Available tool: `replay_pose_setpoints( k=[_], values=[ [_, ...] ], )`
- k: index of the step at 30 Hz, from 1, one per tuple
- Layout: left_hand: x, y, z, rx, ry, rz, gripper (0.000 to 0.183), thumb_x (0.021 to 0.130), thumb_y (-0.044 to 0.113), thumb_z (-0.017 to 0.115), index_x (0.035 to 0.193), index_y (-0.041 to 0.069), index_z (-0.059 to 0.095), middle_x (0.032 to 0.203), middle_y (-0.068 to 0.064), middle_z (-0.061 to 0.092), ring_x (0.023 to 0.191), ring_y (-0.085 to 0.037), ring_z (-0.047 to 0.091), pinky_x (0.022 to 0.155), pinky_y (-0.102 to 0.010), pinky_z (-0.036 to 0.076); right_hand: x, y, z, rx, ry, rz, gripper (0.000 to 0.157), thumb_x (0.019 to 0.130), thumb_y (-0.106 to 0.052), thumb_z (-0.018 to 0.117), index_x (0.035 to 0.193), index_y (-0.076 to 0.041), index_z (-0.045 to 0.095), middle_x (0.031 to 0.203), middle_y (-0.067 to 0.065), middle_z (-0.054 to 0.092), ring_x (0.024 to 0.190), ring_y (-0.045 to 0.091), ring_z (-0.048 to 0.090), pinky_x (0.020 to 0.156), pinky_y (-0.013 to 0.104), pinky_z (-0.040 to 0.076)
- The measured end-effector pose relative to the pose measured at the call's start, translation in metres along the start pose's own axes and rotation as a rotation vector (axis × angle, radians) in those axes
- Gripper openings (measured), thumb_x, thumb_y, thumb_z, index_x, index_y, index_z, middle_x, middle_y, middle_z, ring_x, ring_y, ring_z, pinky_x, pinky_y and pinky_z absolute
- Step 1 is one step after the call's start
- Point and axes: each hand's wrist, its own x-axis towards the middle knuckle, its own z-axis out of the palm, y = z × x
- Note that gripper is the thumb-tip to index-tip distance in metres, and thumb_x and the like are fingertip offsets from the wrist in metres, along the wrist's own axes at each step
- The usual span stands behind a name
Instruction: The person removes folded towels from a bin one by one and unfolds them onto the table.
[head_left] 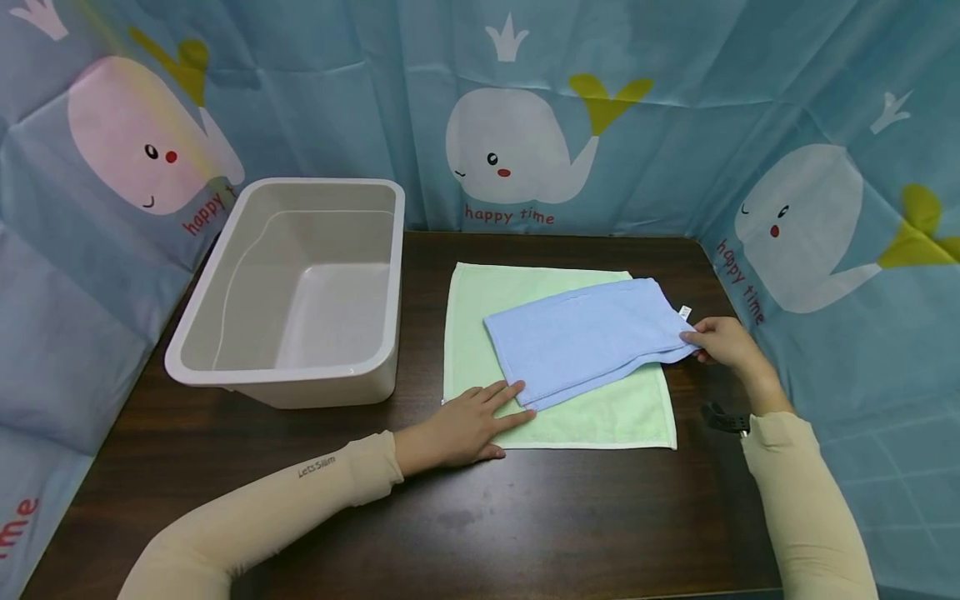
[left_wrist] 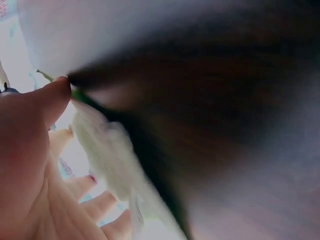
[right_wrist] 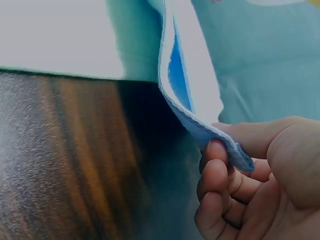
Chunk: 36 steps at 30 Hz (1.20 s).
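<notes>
A folded blue towel point(head_left: 585, 333) lies slanted over a light green towel point(head_left: 480, 292), which is spread flat on the dark table. My right hand point(head_left: 723, 343) pinches the blue towel's right end between thumb and fingers. In the right wrist view, that pinched corner point(right_wrist: 212, 132) is lifted and its layers gape a little. My left hand point(head_left: 468, 423) rests with spread fingers on the green towel's lower left part, fingertips at the blue towel's lower left corner. The left wrist view shows the left hand point(left_wrist: 40, 165) beside pale green cloth, partly blurred.
A beige plastic basin point(head_left: 393, 333) stands at the left on the wooden table point(head_left: 585, 517), with nothing visible in it. A blue curtain point(head_left: 375, 117) printed with whales encloses the back and both sides. A small white tag point(head_left: 684, 312) sticks out from the blue towel.
</notes>
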Motion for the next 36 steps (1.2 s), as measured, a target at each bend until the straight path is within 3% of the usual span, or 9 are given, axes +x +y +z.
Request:
replay_pose_setpoints(
  k=[4,10,20,26,31,36],
  values=[
    [0.002,0.001,0.001,0.024,-0.004,-0.002,0.063,0.092,0.056,0.047,0.148,0.036,0.026,0.159,-0.010,0.020,0.142,-0.028,0.032,0.102,-0.040,0.045,-0.003,-0.003,-0.004,0.016,-0.010,-0.006,0.039,0.094,-0.031,0.056,0.098,0.008,0.054,0.062,-0.004,0.057,0.058,0.009,0.056,0.056,0.027,0.050],
    [0.003,0.007,-0.001,0.047,-0.037,-0.039,0.068,0.092,0.058,0.043,0.150,0.028,0.025,0.160,-0.003,0.017,0.142,-0.029,0.032,0.103,-0.041,0.044,-0.002,-0.006,-0.005,0.051,-0.013,0.006,0.036,0.093,-0.029,0.056,0.096,0.006,0.054,0.062,-0.004,0.057,0.057,0.010,0.056,0.056,0.027,0.050],
    [0.006,0.013,-0.007,0.005,-0.051,-0.061,0.073,0.092,0.061,0.039,0.151,0.021,0.022,0.161,-0.001,0.015,0.143,-0.029,0.032,0.103,-0.042,0.044,0.008,-0.006,0.000,0.087,0.085,0.049,0.037,0.094,-0.029,0.055,0.103,0.007,0.054,0.065,-0.005,0.055,0.057,0.007,0.056,0.056,0.025,0.051],
    [0.011,0.011,-0.009,0.022,-0.046,-0.052,0.069,0.091,0.063,0.039,0.150,0.031,0.022,0.159,-0.001,0.021,0.140,-0.025,0.036,0.096,-0.040,0.048,0.012,-0.002,0.006,0.113,0.109,0.051,0.037,0.093,-0.028,0.057,0.103,0.007,0.055,0.063,-0.008,0.054,0.055,0.004,0.056,0.055,0.024,0.051],
    [0.015,0.005,-0.012,0.043,-0.038,-0.026,0.066,0.090,0.064,0.039,0.149,0.038,0.022,0.159,-0.003,0.021,0.144,-0.028,0.030,0.109,-0.042,0.038,0.013,0.000,0.008,0.105,0.096,0.063,0.037,0.094,-0.030,0.055,0.104,0.006,0.055,0.065,-0.007,0.054,0.056,0.006,0.056,0.056,0.024,0.051],
    [0.023,0.001,-0.013,0.012,-0.021,-0.025,0.071,0.090,0.064,0.041,0.150,0.034,0.021,0.160,-0.003,0.019,0.146,-0.033,0.023,0.113,-0.046,0.032,0.012,0.002,0.008,0.110,0.092,0.067,0.038,0.094,-0.030,0.055,0.105,0.006,0.055,0.065,-0.006,0.054,0.056,0.006,0.056,0.056,0.024,0.052]
  ],
)
